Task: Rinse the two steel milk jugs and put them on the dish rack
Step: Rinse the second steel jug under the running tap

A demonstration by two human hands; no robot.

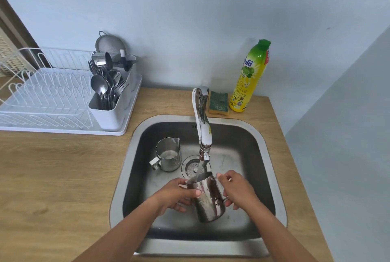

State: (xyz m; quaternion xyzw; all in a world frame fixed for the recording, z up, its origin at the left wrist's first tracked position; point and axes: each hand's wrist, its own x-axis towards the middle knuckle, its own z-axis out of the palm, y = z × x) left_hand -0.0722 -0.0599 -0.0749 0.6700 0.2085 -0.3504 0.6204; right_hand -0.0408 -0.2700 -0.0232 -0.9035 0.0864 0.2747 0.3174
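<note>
A steel milk jug (209, 200) is held tilted over the steel sink (263, 152), its mouth under the tap (203, 126). Water runs from the spout into it. My left hand (177, 195) grips the jug's left side near the rim. My right hand (236, 190) holds it by the handle on the right. A second steel jug (168, 155) stands upright on the sink floor at the left, apart from both hands. The white dish rack (48, 97) sits on the counter at the left.
The rack's cutlery holder (109, 101) is full of spoons and forks, with a strainer (110, 45) behind it. A sponge (218, 103) and a yellow dish-soap bottle (249, 80) stand behind the sink. The drain (193, 166) lies mid-sink. A wall rises at the right.
</note>
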